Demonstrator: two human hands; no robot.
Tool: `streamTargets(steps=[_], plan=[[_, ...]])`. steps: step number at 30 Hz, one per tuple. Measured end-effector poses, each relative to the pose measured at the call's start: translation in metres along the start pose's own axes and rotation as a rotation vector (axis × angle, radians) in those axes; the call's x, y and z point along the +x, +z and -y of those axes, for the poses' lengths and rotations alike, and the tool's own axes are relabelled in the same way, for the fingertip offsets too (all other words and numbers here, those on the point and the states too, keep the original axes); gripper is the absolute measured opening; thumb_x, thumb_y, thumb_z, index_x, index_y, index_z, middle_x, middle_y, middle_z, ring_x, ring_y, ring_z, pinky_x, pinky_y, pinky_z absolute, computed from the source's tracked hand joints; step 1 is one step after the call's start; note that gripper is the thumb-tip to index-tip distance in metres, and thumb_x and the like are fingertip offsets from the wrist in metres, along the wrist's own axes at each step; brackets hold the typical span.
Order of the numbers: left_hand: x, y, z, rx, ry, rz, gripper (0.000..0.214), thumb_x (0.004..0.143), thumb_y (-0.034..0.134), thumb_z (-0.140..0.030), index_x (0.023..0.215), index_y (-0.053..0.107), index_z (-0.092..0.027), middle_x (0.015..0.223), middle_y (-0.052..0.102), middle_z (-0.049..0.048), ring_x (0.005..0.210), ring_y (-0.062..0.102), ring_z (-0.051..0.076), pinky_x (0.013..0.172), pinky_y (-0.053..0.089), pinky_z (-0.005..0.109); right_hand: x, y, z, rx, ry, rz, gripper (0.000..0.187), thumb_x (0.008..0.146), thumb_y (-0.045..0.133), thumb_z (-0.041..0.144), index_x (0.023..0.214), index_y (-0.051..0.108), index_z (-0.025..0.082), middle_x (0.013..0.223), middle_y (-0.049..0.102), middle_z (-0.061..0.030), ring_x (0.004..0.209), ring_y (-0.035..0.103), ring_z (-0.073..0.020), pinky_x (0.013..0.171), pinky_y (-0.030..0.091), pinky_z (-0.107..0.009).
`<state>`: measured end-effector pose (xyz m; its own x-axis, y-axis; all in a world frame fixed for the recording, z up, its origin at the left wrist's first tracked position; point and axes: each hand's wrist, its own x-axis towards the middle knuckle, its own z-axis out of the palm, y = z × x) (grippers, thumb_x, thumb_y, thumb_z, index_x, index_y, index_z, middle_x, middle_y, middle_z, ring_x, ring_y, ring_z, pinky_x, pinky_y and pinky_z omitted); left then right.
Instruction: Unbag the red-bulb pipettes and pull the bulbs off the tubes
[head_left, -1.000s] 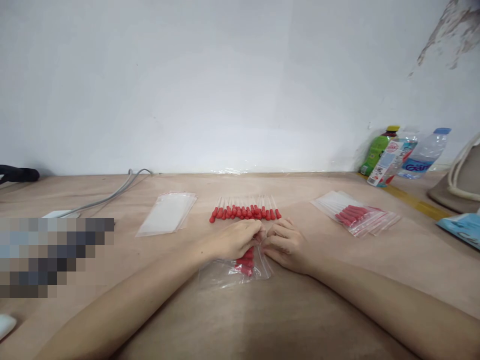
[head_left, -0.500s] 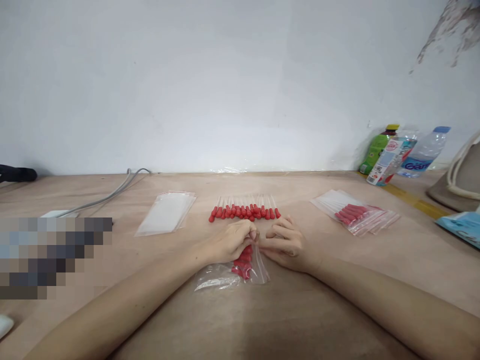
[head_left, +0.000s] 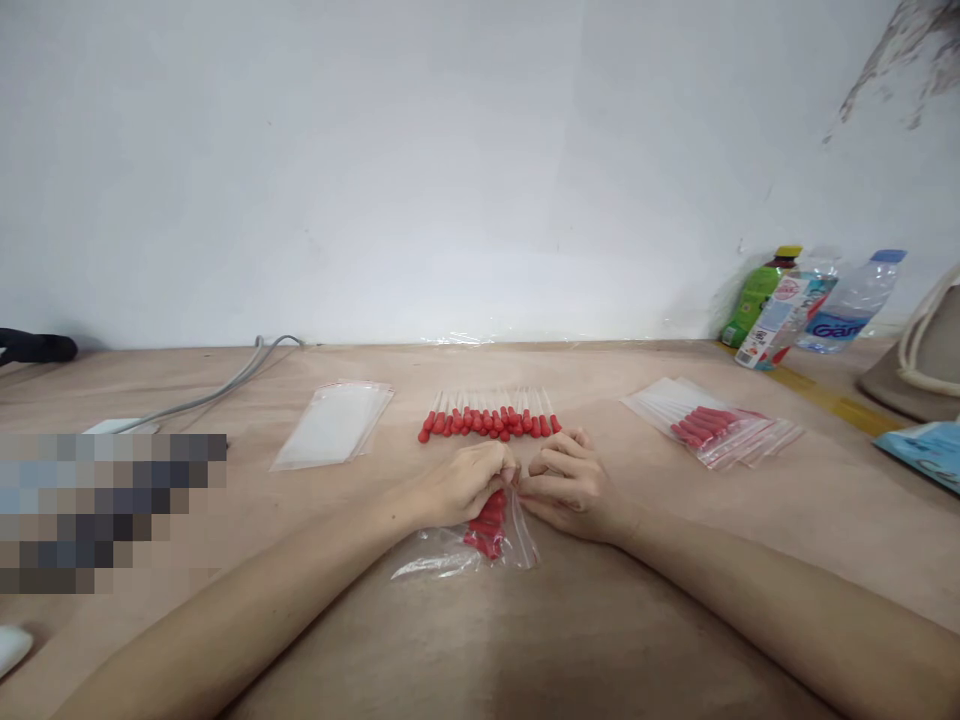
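Note:
A clear zip bag (head_left: 442, 560) with several red-bulbed droppers (head_left: 487, 525) in it lies in front of me. My left hand (head_left: 472, 480) is closed on the bag's upper edge, fingers pinched, and covers part of the droppers. Right beside it, my right hand (head_left: 574, 485) has curled fingers, with its thumb and index finger pinched at the bag's right edge. Just beyond both hands is a row of loose droppers (head_left: 487, 422), red bulbs toward me and thin clear tubes pointing to the wall.
Flat zip bags (head_left: 330, 425) are stacked at left. Filled bags of droppers (head_left: 709, 428) lie at right. Bottles (head_left: 840, 310) and a carton (head_left: 784, 320) stand by the wall, near a blue packet (head_left: 926, 452). A grey cable (head_left: 225, 385) crosses the table's left side.
Both hands stay at the bag's edge with almost no movement. The right hand's fingers have shifted slightly; the view has moved a little.

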<state>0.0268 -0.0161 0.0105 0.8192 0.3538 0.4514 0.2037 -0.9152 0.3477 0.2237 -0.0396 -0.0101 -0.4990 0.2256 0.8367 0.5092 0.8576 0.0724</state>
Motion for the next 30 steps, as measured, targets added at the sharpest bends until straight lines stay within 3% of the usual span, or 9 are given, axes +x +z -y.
streamTargets(steps=[6,15,23,30], plan=[[0.002,-0.001,-0.001,0.008,0.008,-0.007,0.014,0.081,0.034,-0.005,0.077,0.033,-0.019,0.076,0.049,0.0011,0.071,0.046,0.012,0.063,0.041,0.023,0.000,0.000,-0.002,-0.034,-0.048,0.060,0.012,0.073,0.058,0.014,0.062,0.056,0.020,0.064,0.058,0.0037,0.066,0.042,-0.0111,0.067,0.026,-0.032],[0.004,-0.001,-0.005,0.030,0.031,-0.032,0.014,0.083,0.032,-0.006,0.076,0.038,-0.017,0.075,0.051,0.0027,0.069,0.046,0.012,0.063,0.042,0.023,0.000,-0.002,0.003,0.010,-0.109,0.058,0.007,0.075,0.058,0.015,0.072,0.058,0.022,0.068,0.059,0.0032,0.068,0.043,-0.0115,0.072,0.029,-0.032],[0.000,-0.008,0.007,0.279,0.090,0.056,0.026,0.087,0.035,-0.010,0.095,0.058,-0.019,0.095,0.054,0.0052,0.086,0.052,0.012,0.072,0.043,0.021,-0.001,-0.001,-0.003,-0.011,-0.115,0.045,0.016,0.074,0.050,0.007,0.078,0.058,0.020,0.077,0.064,0.0007,0.073,0.047,-0.0130,0.073,0.031,-0.032],[0.004,-0.006,0.005,0.520,0.258,0.098,0.029,0.089,0.032,-0.011,0.075,0.057,-0.016,0.086,0.060,0.0043,0.073,0.053,0.013,0.065,0.042,0.025,0.000,-0.002,-0.002,-0.073,-0.120,0.169,0.018,0.078,0.045,0.007,0.074,0.056,0.020,0.069,0.059,0.0015,0.071,0.047,-0.0126,0.075,0.030,-0.033]])
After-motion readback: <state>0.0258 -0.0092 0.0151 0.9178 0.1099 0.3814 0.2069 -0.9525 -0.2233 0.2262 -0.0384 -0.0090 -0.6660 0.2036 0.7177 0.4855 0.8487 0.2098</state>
